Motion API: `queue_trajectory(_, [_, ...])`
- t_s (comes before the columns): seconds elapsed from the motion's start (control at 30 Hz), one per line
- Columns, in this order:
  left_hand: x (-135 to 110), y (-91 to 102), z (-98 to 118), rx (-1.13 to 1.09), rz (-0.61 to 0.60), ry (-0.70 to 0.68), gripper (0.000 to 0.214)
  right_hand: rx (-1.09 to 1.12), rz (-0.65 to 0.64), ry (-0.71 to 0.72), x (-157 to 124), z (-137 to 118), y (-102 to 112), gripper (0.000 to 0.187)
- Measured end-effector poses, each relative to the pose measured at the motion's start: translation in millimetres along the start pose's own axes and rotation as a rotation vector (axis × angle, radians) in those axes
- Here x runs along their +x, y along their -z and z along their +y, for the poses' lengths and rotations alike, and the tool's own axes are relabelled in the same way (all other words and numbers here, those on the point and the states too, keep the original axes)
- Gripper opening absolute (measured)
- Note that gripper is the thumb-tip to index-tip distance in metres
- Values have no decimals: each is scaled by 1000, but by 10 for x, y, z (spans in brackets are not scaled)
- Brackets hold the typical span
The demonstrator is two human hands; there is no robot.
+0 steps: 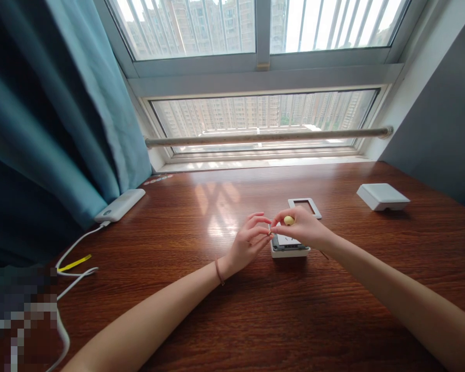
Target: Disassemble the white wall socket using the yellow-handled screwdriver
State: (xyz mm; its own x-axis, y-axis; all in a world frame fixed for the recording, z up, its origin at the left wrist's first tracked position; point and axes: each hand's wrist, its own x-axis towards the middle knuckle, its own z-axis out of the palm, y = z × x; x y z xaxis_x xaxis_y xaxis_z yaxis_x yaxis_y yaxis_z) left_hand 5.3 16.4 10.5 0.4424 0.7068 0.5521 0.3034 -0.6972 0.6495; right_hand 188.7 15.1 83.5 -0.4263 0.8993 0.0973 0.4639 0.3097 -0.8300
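Observation:
My right hand (300,226) is closed round a small screwdriver with a yellow handle (289,220), held just above a small grey-and-white box-shaped device (289,247) on the wooden desk (201,310). My left hand (250,240) pinches its fingertips together at the tool's tip, beside the device's left edge; whatever tiny thing it pinches is too small to make out. A thin brown band circles my left wrist. A white rectangular frame plate (305,206) lies flat just behind the hands.
A white box (382,196) sits at the desk's far right. A white power bank (120,205) with white cables (75,248) lies at the left near a teal curtain (58,119). A window with a rail (267,136) runs along the back.

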Motion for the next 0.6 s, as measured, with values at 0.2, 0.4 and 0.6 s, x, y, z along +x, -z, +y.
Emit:
queue_trajectory(0.2, [-18,4,63,-18,32,-19,11,2,80,31,-23,-33,-41,23])
queue_trajectory(0.4, [-36,0,36,-31,59,-61,16,-85,131,95,-39,20,-122,15])
queue_trajectory(0.6, [-38,-15,22,52,0,-60,23,-139,218,87,-33,4,-16,15])
